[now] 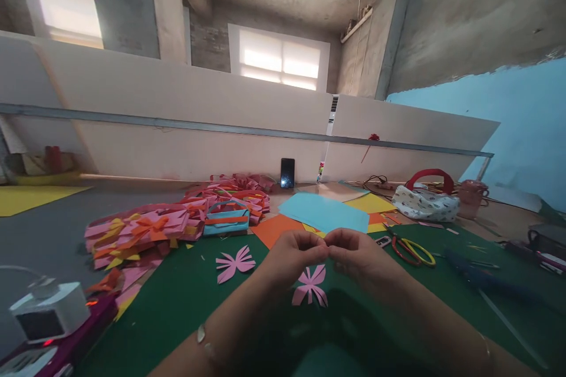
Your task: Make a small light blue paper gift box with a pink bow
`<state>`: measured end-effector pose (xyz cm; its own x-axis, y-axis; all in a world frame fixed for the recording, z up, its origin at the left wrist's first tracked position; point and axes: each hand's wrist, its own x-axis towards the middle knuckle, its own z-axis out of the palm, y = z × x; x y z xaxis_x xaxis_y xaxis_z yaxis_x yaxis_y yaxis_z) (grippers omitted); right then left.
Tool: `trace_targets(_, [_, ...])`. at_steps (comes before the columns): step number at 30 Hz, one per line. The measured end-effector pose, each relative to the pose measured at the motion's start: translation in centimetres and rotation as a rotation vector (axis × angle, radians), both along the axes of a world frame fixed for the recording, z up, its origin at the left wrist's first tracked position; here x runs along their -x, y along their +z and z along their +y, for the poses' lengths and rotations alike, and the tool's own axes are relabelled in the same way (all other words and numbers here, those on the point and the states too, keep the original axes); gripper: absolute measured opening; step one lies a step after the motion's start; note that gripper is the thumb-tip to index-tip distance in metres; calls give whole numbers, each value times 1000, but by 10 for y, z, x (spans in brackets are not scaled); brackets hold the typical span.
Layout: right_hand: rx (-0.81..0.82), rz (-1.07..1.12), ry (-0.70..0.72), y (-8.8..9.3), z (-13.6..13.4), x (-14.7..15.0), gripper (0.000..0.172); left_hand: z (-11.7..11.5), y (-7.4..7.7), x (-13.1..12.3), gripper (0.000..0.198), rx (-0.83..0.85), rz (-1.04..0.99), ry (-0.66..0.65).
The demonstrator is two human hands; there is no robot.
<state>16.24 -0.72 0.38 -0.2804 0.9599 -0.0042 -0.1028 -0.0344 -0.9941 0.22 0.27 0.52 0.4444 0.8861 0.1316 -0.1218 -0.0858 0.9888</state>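
Note:
My left hand (295,256) and my right hand (357,254) meet fingertip to fingertip above the green mat (186,306). Both are closed in a pinch, and whatever lies between the fingertips is too small or hidden to make out. Just below them is a pink paper butterfly cutout (311,287) with slit wings. Another pink butterfly cutout (236,264) lies flat on the mat, left of my left hand. Beyond my fingers are light blue paper sheets (325,211) and an orange sheet (274,230).
Many folded pink and orange paper pieces (145,227) are heaped at left, beside a blue paper bag (227,221). Scissors (413,250), a dark blue blurred tool (481,274) and a patterned bag (427,203) are at right. A phone (287,172) stands behind; a power strip (84,327) sits front left.

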Motion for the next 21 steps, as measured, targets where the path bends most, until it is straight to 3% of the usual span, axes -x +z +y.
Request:
trace_targets(4, [92, 80, 22, -1, -4, -5, 24, 7, -4, -1, 23, 54, 37, 6])
trace_targets(8, [46, 31, -47, -6, -18, -18, 24, 14, -6, -3, 30, 67, -24, -18])
trace_targets(12, [-39, -23, -105, -18, -46, -44, 21, 1, 0, -3, 35, -13, -2, -214])
trace_targets(14, [-74, -92, -156, -23, -60, -68, 18, -9, 5, 1, 48, -64, 110, -395])
trace_targets(16, [-122, -242, -281, -24, -68, -102, 27, -15, 11, 6, 62, -105, 263, -542])
trace_targets(17, [-173, -360, -392, -24, -69, -123, 30, -16, 13, 8, 60, -130, 329, -556])
trace_targets(19, [-333, -727, -682, -26, -68, -172, 29, -11, 15, 12, 39, -168, 459, -474])
trace_targets(21, [-445, -1167, -863, -32, -62, -224, 24, -1, 13, 15, 20, -220, 607, -260])
